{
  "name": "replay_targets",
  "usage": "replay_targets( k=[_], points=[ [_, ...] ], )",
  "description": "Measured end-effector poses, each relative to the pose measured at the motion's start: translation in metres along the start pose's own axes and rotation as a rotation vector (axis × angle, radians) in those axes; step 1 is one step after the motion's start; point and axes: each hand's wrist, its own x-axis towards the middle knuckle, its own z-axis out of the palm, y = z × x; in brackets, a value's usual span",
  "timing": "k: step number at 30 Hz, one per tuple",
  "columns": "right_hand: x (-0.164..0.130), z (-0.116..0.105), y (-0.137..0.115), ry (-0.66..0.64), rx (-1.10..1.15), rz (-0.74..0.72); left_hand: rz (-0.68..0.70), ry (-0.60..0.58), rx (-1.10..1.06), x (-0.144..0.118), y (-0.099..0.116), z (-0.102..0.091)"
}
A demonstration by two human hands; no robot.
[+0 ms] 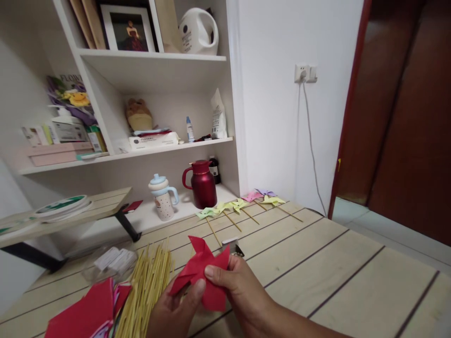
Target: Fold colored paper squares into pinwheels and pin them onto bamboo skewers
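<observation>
Likely home room: framed photo (129,29), plush toy (139,115) on white shelves (151,57); red jug (203,187) below.

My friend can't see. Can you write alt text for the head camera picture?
A left hand and right hand hold a red paper pinwheel above a striped table. Thin sticks and red-topped papers lie at left; pastel pinwheels lie farther back.

The head view looks forward and down from close above the tabletop (317,277), facing the shelf (151,75) and wall (275,122) beyond it.
</observation>
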Motion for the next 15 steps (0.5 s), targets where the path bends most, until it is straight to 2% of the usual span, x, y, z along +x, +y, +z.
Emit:
replay_targets(
  k=[3,8,15],
  points=[
    [-0.001,-0.001,0.003,0.018,-0.018,0.015,-0.02,0.021,-0.022,0.001,-0.003,-0.002],
    [0.001,-0.001,0.002,0.034,-0.02,0.002,0.015,0.038,0.104,0.0,0.002,0.0],
    [0.001,0.001,0.003,0.013,-0.028,-0.004,-0.019,0.114,0.074,-0.006,0.011,0.002]
  ],
)
